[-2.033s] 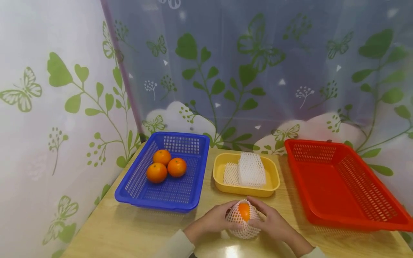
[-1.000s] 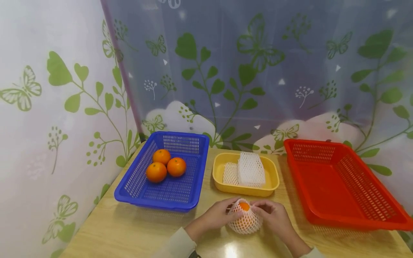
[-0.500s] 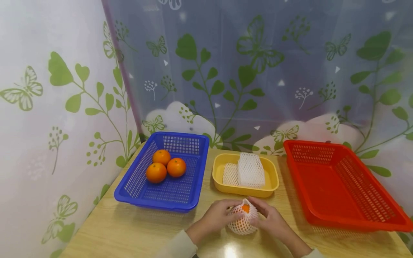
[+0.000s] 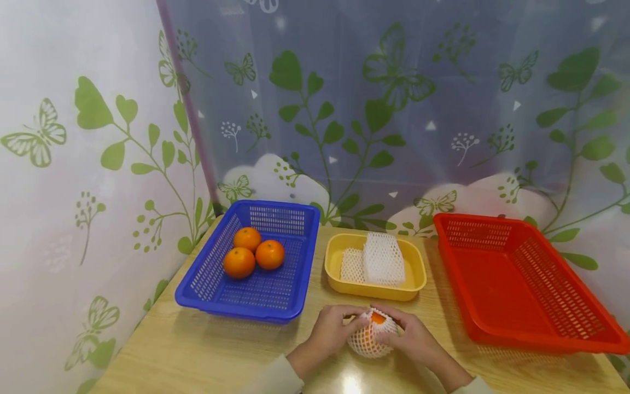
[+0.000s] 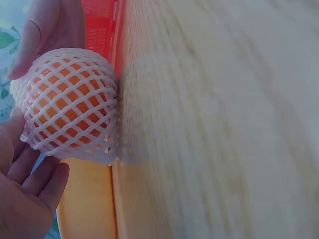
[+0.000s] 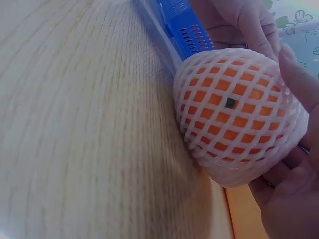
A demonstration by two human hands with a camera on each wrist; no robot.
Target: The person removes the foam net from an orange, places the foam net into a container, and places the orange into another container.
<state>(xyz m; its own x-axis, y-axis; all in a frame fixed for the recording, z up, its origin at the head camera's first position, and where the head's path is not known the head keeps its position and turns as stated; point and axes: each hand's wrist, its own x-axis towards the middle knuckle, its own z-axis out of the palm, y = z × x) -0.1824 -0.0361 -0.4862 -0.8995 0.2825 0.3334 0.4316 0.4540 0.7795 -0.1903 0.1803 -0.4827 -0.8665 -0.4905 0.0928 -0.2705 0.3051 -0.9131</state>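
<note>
In front of me on the wooden table, an orange [image 4: 378, 318] sits inside a white foam net [image 4: 371, 346], its bare top showing through the net's opening. My left hand [image 4: 328, 329] pinches the net's rim on the left between thumb and fingers. On the other side my right hand [image 4: 415, 338] holds the net, thumb in front and fingers behind. From the right wrist view, the mesh [image 6: 234, 124] stretches around the fruit and a small dark stem spot shows through. The net's base appears to touch the table in the left wrist view.
A blue basket [image 4: 236, 313] with three oranges [image 4: 239, 262] stands at the left. Behind my hands is a yellow tray [image 4: 374, 290] holding folded foam nets [image 4: 385, 260]. A red basket [image 4: 507, 279] stands at the right. Patterned curtains [image 4: 315, 109] hang behind the table.
The net's opening has been drawn further up over the orange, so less bare peel shows than two seconds ago. My right fingers have shifted from pinching the rim to lying around the side.
</note>
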